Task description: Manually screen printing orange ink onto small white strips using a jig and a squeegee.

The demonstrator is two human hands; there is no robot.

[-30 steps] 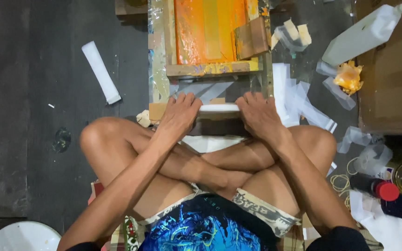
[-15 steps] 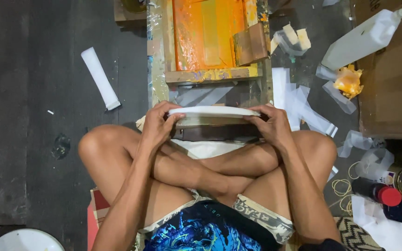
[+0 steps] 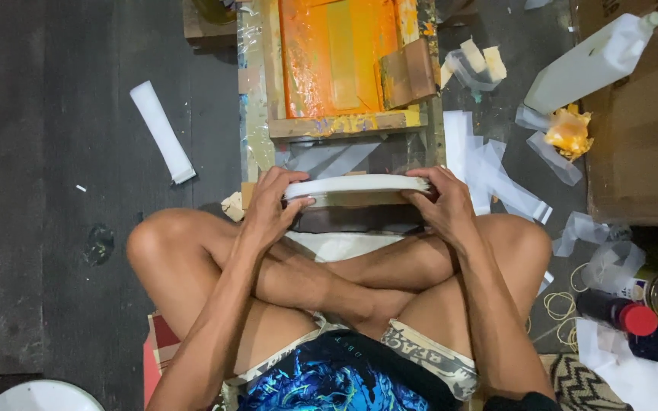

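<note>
1. The left hand (image 3: 272, 209) is curled closed around the left end of a stack of white sheets (image 3: 356, 185), thumb lying along the near edge and fingers wrapped over the top; the stack is held level, just above the crossed legs (image 3: 344, 274).
2. The right hand (image 3: 443, 205) grips the right end of the same stack in the same way, fingers bent over the top edge and thumb underneath; both hands are shut on it, one at each end.
3. Directly under the stack, between the hands, sits a dark brown flat block (image 3: 352, 219), and below that a white cloth or sheet (image 3: 340, 245) rests against the shins; whether the stack touches the block I cannot tell.
4. Just beyond the hands lies a wooden printing frame (image 3: 344, 125) with an orange-inked screen (image 3: 329, 57); a brown squeegee-like board (image 3: 409, 72) lies tilted on its right side.
5. Right of the right hand, loose clear plastic strips (image 3: 496, 179) are scattered on the dark floor (image 3: 55, 228); farther out are a white plastic jug (image 3: 588, 65), an orange-stained crumpled rag (image 3: 569, 131) and a cardboard box (image 3: 641, 144).
6. Near the right knee sit a red-capped bottle (image 3: 618, 313) and some rubber bands (image 3: 561, 307).
7. Well left of the left hand, a long white strip (image 3: 161, 131) lies on the floor; the rim of a white bucket (image 3: 39, 396) shows at the lower left corner.
</note>
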